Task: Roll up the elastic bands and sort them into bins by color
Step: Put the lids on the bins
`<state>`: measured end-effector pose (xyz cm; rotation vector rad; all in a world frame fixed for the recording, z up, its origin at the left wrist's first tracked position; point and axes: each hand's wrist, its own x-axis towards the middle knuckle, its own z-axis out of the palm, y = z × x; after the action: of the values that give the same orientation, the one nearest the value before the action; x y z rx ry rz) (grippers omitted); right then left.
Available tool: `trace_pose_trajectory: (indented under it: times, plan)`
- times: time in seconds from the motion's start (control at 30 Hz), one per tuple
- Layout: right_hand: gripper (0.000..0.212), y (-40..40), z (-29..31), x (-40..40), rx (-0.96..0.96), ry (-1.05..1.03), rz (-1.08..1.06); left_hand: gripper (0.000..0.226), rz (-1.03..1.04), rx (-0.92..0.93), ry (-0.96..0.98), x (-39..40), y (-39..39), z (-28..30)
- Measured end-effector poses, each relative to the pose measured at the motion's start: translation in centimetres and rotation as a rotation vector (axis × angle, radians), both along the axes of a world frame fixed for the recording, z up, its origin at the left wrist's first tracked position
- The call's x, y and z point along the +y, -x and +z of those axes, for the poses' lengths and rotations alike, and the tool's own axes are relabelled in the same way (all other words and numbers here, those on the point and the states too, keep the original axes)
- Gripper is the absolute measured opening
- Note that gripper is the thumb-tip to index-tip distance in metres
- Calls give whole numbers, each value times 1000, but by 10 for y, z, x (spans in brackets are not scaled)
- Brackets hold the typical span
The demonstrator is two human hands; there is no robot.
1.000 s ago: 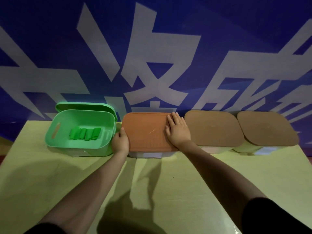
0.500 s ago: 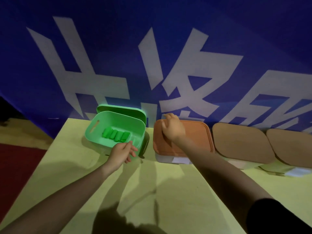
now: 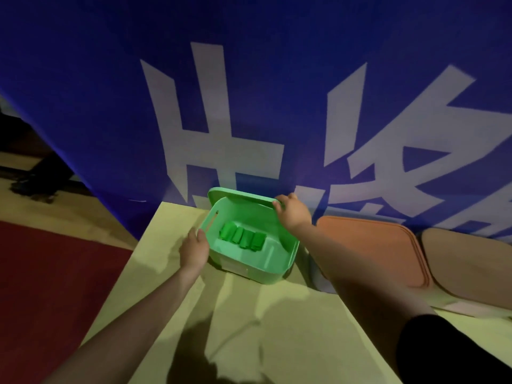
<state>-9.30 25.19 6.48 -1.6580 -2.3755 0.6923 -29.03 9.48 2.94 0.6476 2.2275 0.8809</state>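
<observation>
A green bin (image 3: 279,266) stands open at the table's far left, with several rolled green bands (image 3: 242,237) lying in a row inside. Its green lid (image 3: 238,194) leans behind it against the blue banner. My right hand (image 3: 293,213) grips the lid's right end, fingers curled over its edge. My left hand (image 3: 194,248) rests against the bin's left wall, fingers relaxed and holding nothing. To the right sits a bin under an orange lid (image 3: 371,245).
A brown-lidded bin (image 3: 468,261) stands right of the orange one. The blue banner with white characters (image 3: 249,106) hangs close behind the bins. The table's left edge (image 3: 133,261) drops to a red floor. Yellow-green tabletop (image 3: 277,328) lies in front.
My right hand left the orange lid and took hold of the green lid's right end. My left hand moved to the green bin's left side. The view swung left.
</observation>
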Motion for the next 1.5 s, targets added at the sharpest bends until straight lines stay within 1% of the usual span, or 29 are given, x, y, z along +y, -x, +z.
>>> trace_pose_trajectory:
  times: [0.03, 0.07, 0.13, 0.2, 0.27, 0.37, 0.47, 0.53, 0.6, 0.67, 0.73, 0.8, 0.87, 0.93, 1.0, 1.03, 1.1, 1.13, 1.2, 1.27, 1.33, 1.4, 1.5]
  plan:
    - [40, 2, -1, 1, -12, -17, 19, 50, 35, -114, -14, 4, -2, -4]
    - [39, 4, 0, 2, -21, -36, 36, 51, 75, -177, -35, 6, -6, -7]
    - [37, 6, 4, 5, -25, -90, 65, 51, 132, -154, -46, 8, -13, -10]
    - [36, 4, 10, 5, -18, -191, 68, 51, 156, -124, -62, 8, -19, -11]
    - [34, 0, 18, 4, 5, -327, 64, 54, 165, -159, -81, 10, -21, -12]
    - [30, -7, 31, -4, 95, -481, 102, 56, 150, -206, -80, 9, -27, -12]
    - [24, -19, 44, -14, 144, -674, 161, 55, 179, -327, -102, 7, -35, -2]
    - [28, -29, 53, -23, 139, -764, 219, 57, 232, -447, -126, 4, -35, 5]
    - [32, -44, 59, -34, 143, -805, 314, 61, 257, -510, -159, 2, -29, 10]
    - [32, -61, 57, -47, 129, -845, 448, 66, 261, -501, -182, -2, -19, 14]
    - [33, -77, 47, -61, 58, -866, 566, 69, 277, -482, -219, -3, -6, 20]
    - [34, -86, 30, -75, -2, -845, 613, 65, 269, -470, -230, 0, 4, 26]
    - [35, -90, 11, -85, -38, -824, 619, 52, 169, -401, -214, 3, 7, 33]
    - [23, -91, -6, -91, -124, -770, 644, 35, 39, -308, -186, 5, 3, 36]
    - [14, -90, -15, -96, -176, -661, 665, 26, -68, -163, -150, 6, 0, 35]
    - [17, -90, -15, -98, -179, -607, 649, 26, -95, -112, -137, 5, -1, 33]
    - [39, -86, -9, -98, -181, -517, 579, 31, -102, -58, -129, 1, -2, 29]
    - [43, -84, -4, -97, -186, -476, 533, 34, -102, -41, -134, -1, -3, 27]
    - [40, -79, 5, -90, -191, -404, 431, 36, -119, -1, -136, -4, -4, 25]
    - [38, -75, 11, -80, -210, -314, 317, 39, -159, 105, -102, -3, -4, 24]
    - [50, -70, 11, -70, -264, -202, 232, 44, -197, 227, -61, -1, -7, 24]
    - [65, -64, 8, -63, -325, -122, 204, 47, -265, 335, -69, 5, -11, 25]
    - [74, -52, -1, -58, -382, -85, 184, 53, -391, 488, -107, 19, -14, 28]
